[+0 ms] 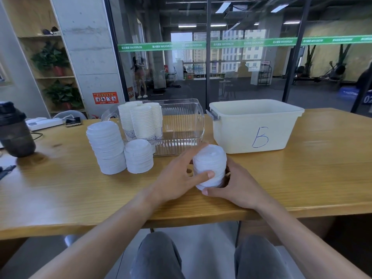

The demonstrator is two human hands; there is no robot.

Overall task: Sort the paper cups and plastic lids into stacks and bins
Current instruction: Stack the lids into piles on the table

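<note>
Fig.: Both hands grasp a short lid stack (pixel 209 166) standing on the table (pixel 60 190) near its front edge; left hand (pixel 177 178) w/ thumb across its side, right hand (pixel 235 184) cupping the base. Done: two lid stacks (pixel 106 148) at left, cup stacks (pixel 141 121) in clear bin (pixel 181 125). Left, judging by contents: bin B (pixel 255 125), just behind the hands, appears empty. Open tabletop to the right.

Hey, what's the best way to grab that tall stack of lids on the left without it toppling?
Probably low on its sides. The tall lid stack leans and its lids sit unevenly, so cup both hands around the lower half, from left and right. The left is open; on the right the shorter lid stack stands close beside it, so slide fingers in there carefully.
</note>
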